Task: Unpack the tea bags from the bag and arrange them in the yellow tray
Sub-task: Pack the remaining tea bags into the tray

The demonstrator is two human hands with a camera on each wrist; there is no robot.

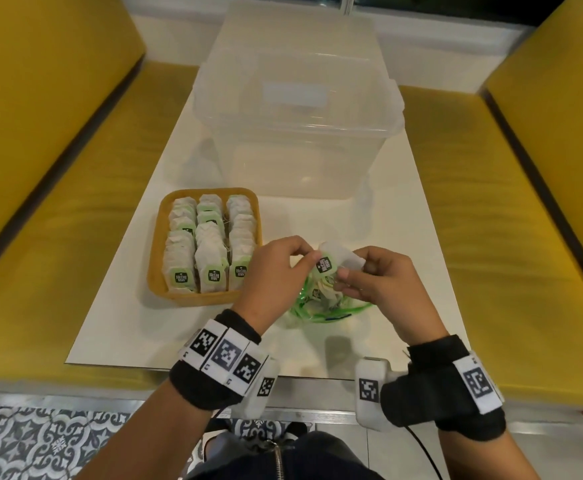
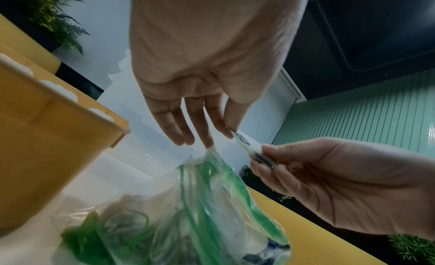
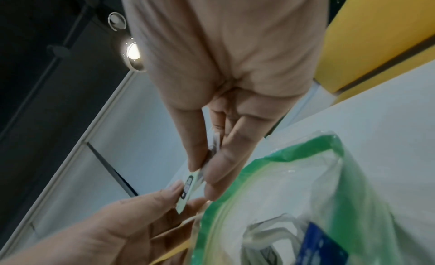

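Note:
A white tea bag [image 1: 335, 260] with a green and black tag hangs just above the clear, green-edged plastic bag [image 1: 321, 308], held by both hands. My left hand [image 1: 308, 253] pinches its tag end between thumb and forefinger. My right hand [image 1: 344, 276] pinches the paper end. In the left wrist view the tea bag [image 2: 253, 151] stretches between the two hands over the plastic bag [image 2: 188, 213]. In the right wrist view the thumb and fingers clamp the tea bag [image 3: 191, 183]. More tea bags lie inside the plastic bag. The yellow tray [image 1: 155, 268] to the left holds three rows of tea bags.
A large clear storage box [image 1: 297, 116] stands at the back of the white table [image 1: 414, 237]. Yellow bench seats [image 1: 58, 237] flank the table on both sides. The tray wall [image 2: 47, 157] is close to my left hand.

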